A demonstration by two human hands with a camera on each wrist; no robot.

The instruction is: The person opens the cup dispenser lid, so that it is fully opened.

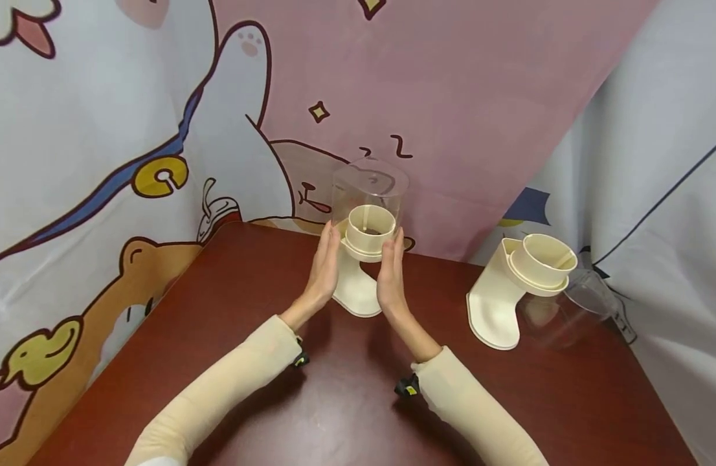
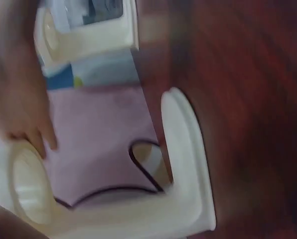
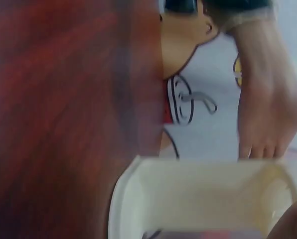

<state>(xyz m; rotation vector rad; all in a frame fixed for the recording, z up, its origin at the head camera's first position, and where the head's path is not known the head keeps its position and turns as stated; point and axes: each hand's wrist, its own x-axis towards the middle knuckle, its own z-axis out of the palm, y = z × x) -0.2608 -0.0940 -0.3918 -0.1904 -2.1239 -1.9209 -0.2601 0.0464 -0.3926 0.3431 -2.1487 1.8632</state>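
Note:
A cream plastic stand [image 1: 358,291] with a round cup-like ring on top stands near the back of the table. A clear plastic cylinder [image 1: 366,184] rises at the ring; whether it is seated there or stands behind it I cannot tell. My left hand [image 1: 323,265] is at the left side of the ring, fingers extended upward. On the right side, my right hand [image 1: 391,275] mirrors it, fingers also straight. Both wrist views are blurred; the stand's L-shaped body [image 2: 186,164] shows in the left wrist view, and its cream side [image 3: 198,194] in the right.
A second cream stand [image 1: 494,310] of the same shape is on the table [image 1: 311,414] to the right. Another clear cylinder [image 1: 568,310] lies behind it on the right. Printed curtains [image 1: 451,129] hang close behind the table.

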